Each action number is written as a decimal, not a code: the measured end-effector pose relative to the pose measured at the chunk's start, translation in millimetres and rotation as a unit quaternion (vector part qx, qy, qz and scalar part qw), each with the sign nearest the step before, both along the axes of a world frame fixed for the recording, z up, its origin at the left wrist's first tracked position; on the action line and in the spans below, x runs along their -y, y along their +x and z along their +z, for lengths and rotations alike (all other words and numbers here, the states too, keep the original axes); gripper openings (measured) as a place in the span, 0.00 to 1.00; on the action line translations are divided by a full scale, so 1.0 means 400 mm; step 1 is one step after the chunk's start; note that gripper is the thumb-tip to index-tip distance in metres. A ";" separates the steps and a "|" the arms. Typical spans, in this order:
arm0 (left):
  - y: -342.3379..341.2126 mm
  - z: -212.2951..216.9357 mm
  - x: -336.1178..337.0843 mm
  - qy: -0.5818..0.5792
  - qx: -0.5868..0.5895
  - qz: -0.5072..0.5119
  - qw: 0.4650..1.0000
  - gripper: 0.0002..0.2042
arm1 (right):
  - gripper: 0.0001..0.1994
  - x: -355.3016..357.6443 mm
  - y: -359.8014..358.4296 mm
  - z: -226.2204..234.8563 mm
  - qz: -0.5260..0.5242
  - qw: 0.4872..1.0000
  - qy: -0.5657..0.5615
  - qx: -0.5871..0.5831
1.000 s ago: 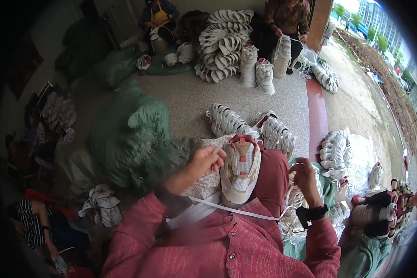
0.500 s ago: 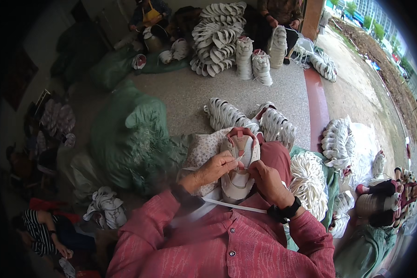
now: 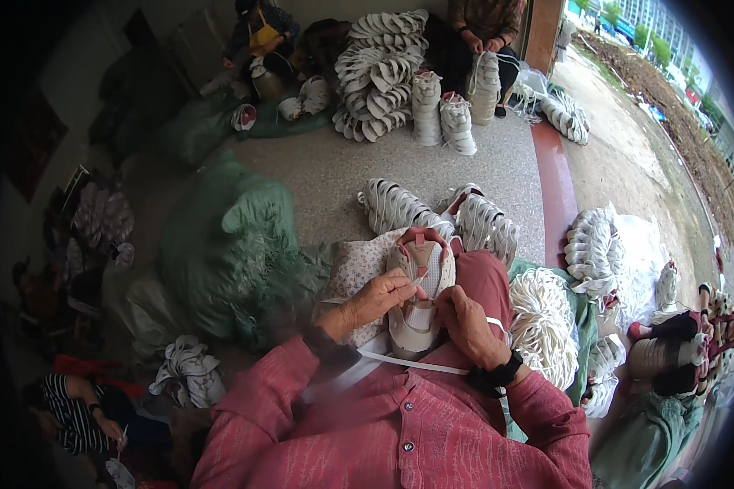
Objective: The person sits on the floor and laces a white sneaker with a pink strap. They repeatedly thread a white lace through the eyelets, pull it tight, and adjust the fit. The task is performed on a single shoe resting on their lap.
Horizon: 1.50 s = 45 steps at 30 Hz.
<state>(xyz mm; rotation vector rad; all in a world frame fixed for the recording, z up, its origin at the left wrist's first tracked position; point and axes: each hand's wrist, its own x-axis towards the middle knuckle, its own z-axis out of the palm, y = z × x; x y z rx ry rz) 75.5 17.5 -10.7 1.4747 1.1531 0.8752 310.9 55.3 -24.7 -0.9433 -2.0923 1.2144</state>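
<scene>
On the lap [image 3: 488, 281] I see the shoe [image 3: 420, 254]; over its tongue, the left hand [image 3: 377, 301] keeps a narrow grip on a white lace [image 3: 420, 282]. The right hand [image 3: 470, 328] curls alongside, its grip hidden from me; a lace bundle [image 3: 544, 326] lies rightward.

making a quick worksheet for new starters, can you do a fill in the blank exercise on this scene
1. The shoe between the left hand and right hand points its toe ____ the wearer's shirt.
2. The white lace bundle lies on the wearer's ____ side.
3. The large sack is coloured ____.

Missing words: toward; right; green.
</scene>
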 end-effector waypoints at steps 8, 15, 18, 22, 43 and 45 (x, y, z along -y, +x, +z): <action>0.001 -0.002 -0.002 0.006 0.000 -0.003 1.000 0.14 | 0.06 -0.003 -0.002 0.001 0.019 0.997 0.071 0.028; 0.008 0.009 -0.001 0.018 0.011 -0.003 1.000 0.13 | 0.10 -0.018 0.002 0.004 0.070 0.982 0.165 0.061; -0.002 -0.022 -0.003 0.026 -0.003 0.002 1.000 0.12 | 0.12 -0.045 -0.011 0.025 0.123 0.937 0.312 0.098; -0.006 -0.027 -0.007 0.037 -0.015 -0.002 0.999 0.13 | 0.10 -0.041 -0.020 0.003 0.097 0.973 0.196 0.073; 0.002 -0.040 0.020 -0.114 0.152 0.105 0.976 0.17 | 0.21 -0.153 -0.076 0.029 -0.047 0.981 0.132 0.132; 0.007 -0.061 0.028 -0.117 0.206 0.130 0.963 0.17 | 0.20 -0.139 -0.070 0.009 -0.050 0.981 0.151 0.113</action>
